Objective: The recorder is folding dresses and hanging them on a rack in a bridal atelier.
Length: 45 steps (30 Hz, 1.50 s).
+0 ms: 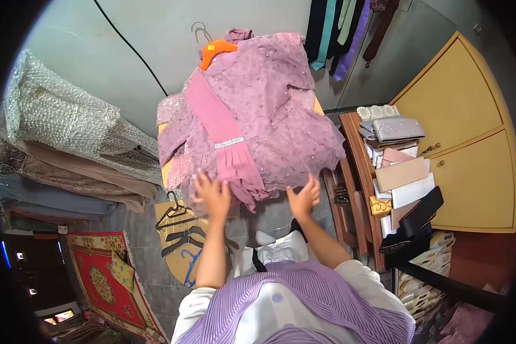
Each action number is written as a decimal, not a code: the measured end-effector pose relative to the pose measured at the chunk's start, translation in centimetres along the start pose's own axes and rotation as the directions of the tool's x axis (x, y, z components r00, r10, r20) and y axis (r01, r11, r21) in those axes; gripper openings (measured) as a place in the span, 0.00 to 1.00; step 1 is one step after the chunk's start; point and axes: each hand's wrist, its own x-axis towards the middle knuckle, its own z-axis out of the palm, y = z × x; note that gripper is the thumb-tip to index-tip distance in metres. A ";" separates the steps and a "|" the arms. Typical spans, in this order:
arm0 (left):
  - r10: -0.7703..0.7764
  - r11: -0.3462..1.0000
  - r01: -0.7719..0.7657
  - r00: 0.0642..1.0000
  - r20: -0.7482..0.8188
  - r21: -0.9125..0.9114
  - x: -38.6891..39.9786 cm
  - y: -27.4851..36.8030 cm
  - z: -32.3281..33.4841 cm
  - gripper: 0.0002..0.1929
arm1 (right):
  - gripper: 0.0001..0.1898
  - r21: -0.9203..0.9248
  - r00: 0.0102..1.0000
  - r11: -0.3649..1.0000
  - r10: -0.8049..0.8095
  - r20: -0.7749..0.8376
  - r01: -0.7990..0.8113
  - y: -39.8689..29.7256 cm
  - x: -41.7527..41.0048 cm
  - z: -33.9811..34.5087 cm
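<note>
A mauve lace garment [279, 116] with pearl-like beads lies spread out before me, an orange hanger [217, 50] in its neckline. Down its left side runs a pink pleated sash [228, 133] crossed by a silvery beaded band. At the lower left hem is my left hand [213, 195], fingers spread, against or just over the fabric; contact cannot be told. My right hand [304, 198] is near the lower right hem with thumb and fingers apart, holding nothing visible. Under the garment, parts of a yellow surface and more pink lace show.
Black and blue hangers [185, 234] lie on a tan board at lower left. Sparkling gowns [73, 116] hang at left. A wooden rack [361, 185] with stacked clutches and boxes stands at right, before a yellow cabinet [464, 172]. A red patterned rug [107, 275] is at lower left.
</note>
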 end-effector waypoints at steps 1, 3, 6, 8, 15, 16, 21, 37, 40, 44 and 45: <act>-0.066 0.996 0.065 0.998 -0.007 -0.063 0.3 -1.5 -0.9 0.10 | 0.47 0.032 0.998 0.998 0.063 -0.028 -0.062 0.4 0.7 -0.1; -0.254 0.967 0.253 0.965 0.064 0.023 1.2 -4.2 -2.6 0.10 | 0.50 0.031 0.988 0.991 0.133 -0.072 -0.131 1.7 2.2 -0.1; -0.318 0.948 0.318 0.948 -0.004 0.000 1.8 -4.8 -4.0 0.14 | 0.52 0.100 0.844 0.840 0.519 0.138 -0.533 3.7 4.7 1.3; -0.220 0.976 0.220 0.975 0.016 -0.003 1.6 -2.7 -3.8 0.17 | 0.29 0.253 0.847 0.835 0.383 0.368 -0.488 5.0 5.2 3.0; 0.349 0.936 -0.343 0.885 0.307 -0.074 -0.2 8.5 -1.7 0.32 | 0.12 0.271 0.583 0.881 0.007 0.812 -0.389 10.0 0.1 6.7; 0.350 0.935 -0.346 0.878 0.326 -0.072 0.2 9.3 -1.5 0.32 | 0.13 0.176 0.706 0.922 0.130 0.697 -0.344 10.2 0.1 6.1; 0.403 0.915 -0.400 0.898 0.179 -0.056 5.7 11.0 0.3 0.30 | 0.30 0.059 0.989 0.988 0.138 0.049 -0.140 6.0 4.9 -0.2; 0.120 0.960 -0.203 0.922 0.369 0.195 12.1 10.3 8.3 0.32 | 0.26 -0.170 0.997 0.985 0.029 -0.074 -0.041 -1.8 28.8 -2.2; 0.102 0.961 -0.184 0.930 0.354 0.206 12.1 10.4 8.4 0.31 | 0.28 -0.149 0.947 0.948 -0.298 -0.121 0.280 -1.5 28.5 -1.8; 0.124 0.960 -0.201 0.929 0.350 0.195 12.0 10.4 8.2 0.32 | 0.24 0.004 0.633 0.653 -0.737 0.238 0.758 1.4 22.6 -2.0; 0.113 0.962 -0.192 0.928 0.356 0.196 12.0 10.4 8.1 0.32 | 0.22 0.118 0.735 0.751 -0.660 0.156 0.650 2.8 22.1 -2.5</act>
